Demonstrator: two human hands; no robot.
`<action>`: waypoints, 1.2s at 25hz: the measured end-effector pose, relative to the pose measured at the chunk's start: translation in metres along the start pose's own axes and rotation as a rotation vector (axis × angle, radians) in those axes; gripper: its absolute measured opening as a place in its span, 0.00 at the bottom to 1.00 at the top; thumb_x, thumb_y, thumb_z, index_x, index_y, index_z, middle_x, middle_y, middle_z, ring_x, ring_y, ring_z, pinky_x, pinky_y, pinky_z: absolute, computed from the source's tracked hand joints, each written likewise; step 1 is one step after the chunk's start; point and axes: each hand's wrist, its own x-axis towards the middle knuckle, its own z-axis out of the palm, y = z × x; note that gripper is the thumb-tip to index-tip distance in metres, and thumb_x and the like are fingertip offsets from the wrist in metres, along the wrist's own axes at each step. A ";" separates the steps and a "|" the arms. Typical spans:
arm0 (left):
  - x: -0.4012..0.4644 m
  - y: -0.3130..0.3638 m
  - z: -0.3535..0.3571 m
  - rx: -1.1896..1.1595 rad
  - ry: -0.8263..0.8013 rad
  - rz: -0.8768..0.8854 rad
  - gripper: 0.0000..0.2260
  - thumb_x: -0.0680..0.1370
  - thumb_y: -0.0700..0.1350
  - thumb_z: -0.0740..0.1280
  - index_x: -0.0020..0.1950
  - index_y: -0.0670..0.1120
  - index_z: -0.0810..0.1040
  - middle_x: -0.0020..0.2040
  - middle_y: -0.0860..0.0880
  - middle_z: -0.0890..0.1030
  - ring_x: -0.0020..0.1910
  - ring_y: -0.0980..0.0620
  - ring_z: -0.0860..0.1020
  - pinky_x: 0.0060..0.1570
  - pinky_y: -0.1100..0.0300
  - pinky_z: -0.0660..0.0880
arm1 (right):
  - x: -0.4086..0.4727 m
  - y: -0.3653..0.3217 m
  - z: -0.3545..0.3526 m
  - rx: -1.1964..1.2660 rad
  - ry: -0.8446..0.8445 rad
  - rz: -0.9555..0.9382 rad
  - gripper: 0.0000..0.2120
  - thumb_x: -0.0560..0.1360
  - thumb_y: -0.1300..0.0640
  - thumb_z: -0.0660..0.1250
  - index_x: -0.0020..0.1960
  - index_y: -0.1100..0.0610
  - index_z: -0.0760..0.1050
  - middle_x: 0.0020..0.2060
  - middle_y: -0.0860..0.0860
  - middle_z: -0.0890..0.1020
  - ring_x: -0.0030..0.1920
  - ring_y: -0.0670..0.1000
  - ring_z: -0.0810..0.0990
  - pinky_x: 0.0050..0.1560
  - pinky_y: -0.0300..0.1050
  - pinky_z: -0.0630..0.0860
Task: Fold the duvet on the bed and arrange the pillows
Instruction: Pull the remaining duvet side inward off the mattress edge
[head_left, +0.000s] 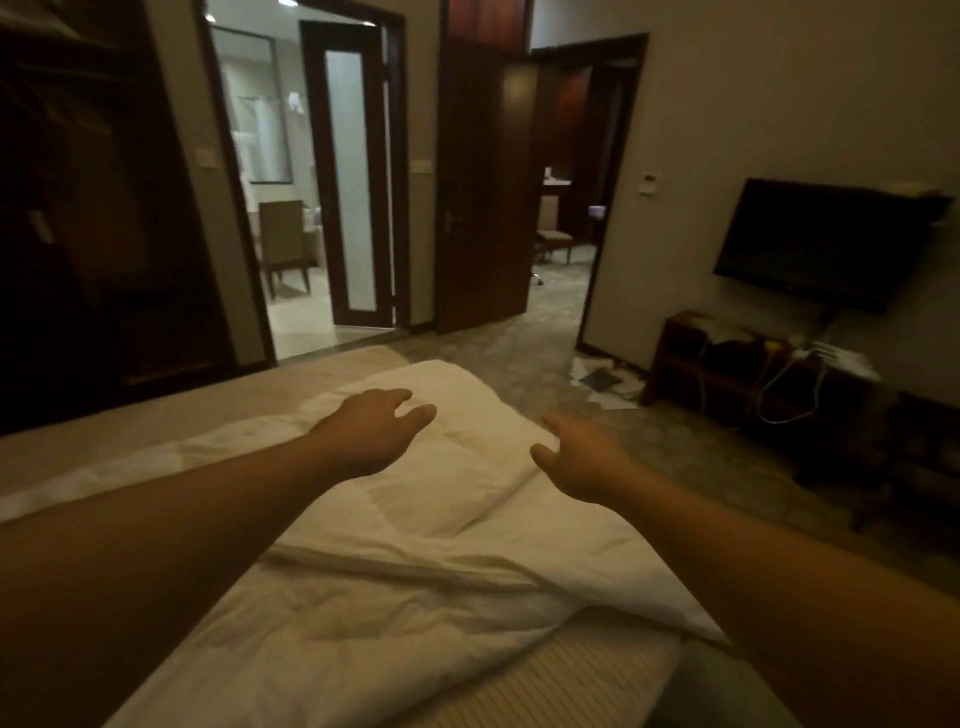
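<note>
From the head view, the white duvet (457, 499) lies rumpled and partly folded over itself across the bed (587, 680), its far end reaching the bed's edge. Both arms stretch out above it: the left hand (376, 431) and the right hand (582, 457) each have relaxed, spread fingers and grip nothing. Beyond the bed, a dark wall-mounted TV (826, 244) hangs over a low wooden cabinet (727, 374), with 2 open doorways further back.
</note>
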 end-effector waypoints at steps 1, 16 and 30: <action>0.010 0.015 0.006 0.003 -0.007 0.021 0.31 0.78 0.68 0.54 0.76 0.52 0.64 0.75 0.48 0.66 0.73 0.46 0.64 0.71 0.47 0.63 | 0.002 0.014 -0.009 0.007 0.010 0.019 0.28 0.79 0.45 0.62 0.76 0.52 0.61 0.73 0.53 0.68 0.70 0.55 0.69 0.66 0.48 0.68; 0.211 0.089 0.130 -0.052 -0.132 0.112 0.31 0.77 0.68 0.53 0.74 0.51 0.68 0.73 0.48 0.69 0.71 0.44 0.67 0.69 0.45 0.66 | 0.144 0.160 -0.020 -0.106 -0.020 0.194 0.31 0.78 0.44 0.62 0.78 0.49 0.57 0.76 0.51 0.62 0.76 0.56 0.60 0.74 0.54 0.62; 0.304 0.171 0.308 -0.014 -0.299 -0.063 0.31 0.77 0.68 0.53 0.73 0.51 0.69 0.73 0.48 0.70 0.71 0.45 0.67 0.69 0.48 0.65 | 0.252 0.363 0.038 -0.031 -0.183 0.102 0.33 0.77 0.42 0.63 0.77 0.55 0.60 0.74 0.54 0.67 0.72 0.56 0.66 0.71 0.50 0.65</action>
